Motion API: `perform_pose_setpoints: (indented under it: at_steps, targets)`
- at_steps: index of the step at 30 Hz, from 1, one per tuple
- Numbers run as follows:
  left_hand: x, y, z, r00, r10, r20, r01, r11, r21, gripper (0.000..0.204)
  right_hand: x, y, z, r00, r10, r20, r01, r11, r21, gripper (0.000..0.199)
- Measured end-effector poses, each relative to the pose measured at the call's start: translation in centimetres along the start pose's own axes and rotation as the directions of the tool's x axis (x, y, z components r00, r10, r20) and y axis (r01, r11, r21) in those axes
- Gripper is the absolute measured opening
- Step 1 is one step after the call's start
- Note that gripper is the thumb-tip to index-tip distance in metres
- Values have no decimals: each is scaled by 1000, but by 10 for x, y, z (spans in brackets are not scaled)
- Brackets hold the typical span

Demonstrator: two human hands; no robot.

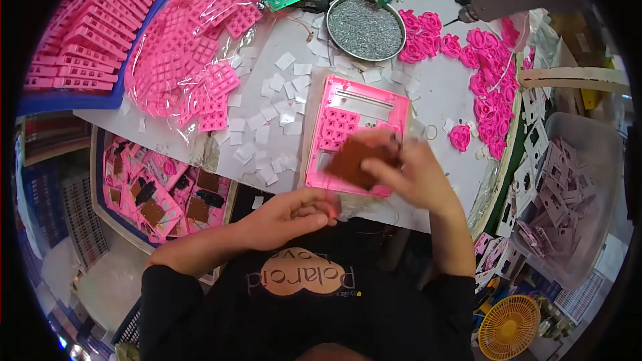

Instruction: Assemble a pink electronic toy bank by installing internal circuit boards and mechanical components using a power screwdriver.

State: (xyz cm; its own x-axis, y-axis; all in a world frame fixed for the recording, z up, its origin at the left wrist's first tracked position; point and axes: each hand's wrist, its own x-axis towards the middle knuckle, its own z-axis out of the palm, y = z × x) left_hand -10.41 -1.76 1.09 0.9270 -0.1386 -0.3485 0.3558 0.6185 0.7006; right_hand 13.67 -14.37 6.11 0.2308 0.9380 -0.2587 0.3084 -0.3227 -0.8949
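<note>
Left hand (304, 214): relaxed, fingers loosely curved, nothing visibly grasped, beside near edge of pink casing (399, 110); contact cannot be told. Casing: on white table (274, 37), long axis fore-and-aft, pink keypad (340, 127) inside. Brown board (353, 162): flat, blurred, over casing's near half. Right hand (414, 177): the nearer, grasping board.

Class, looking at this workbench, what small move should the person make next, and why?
Probably lower the brown board into the pink frame: the right hand holds the board over the frame's near part, a pink keypad already lies inside, and the left hand is close to the near edge, perhaps ready to steady it.
</note>
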Motion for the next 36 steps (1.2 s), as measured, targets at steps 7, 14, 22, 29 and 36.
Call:
perform_pose_setpoints:
  at_steps: [7, 14, 22, 29, 36]
  targets:
    - [-4, 15, -1, 999, -23, -37, 30, 980, 197, 49, 54, 24, -20, 995, -85, 61, 86, 996, -8, 37]
    - [-15, 55, -5, 977, 162, -136, 26, 546, 837, 38, 65, 2, -9, 997, -37, 65, 63, 886, -460, 38]
    - [26, 81, -14, 834, 538, 123, -106, -63, 992, 38, 62, -15, -6, 999, -13, -36, -11, 808, -589, 46]
    - [37, 64, -21, 875, 361, 322, -163, -406, 899, 63, 25, 0, 14, 851, -464, -245, 155, 668, -728, 50]
    - [41, 69, -15, 900, 340, 273, -138, -374, 917, 66, 2, -3, 48, 954, -298, 1, 165, 525, -835, 57]
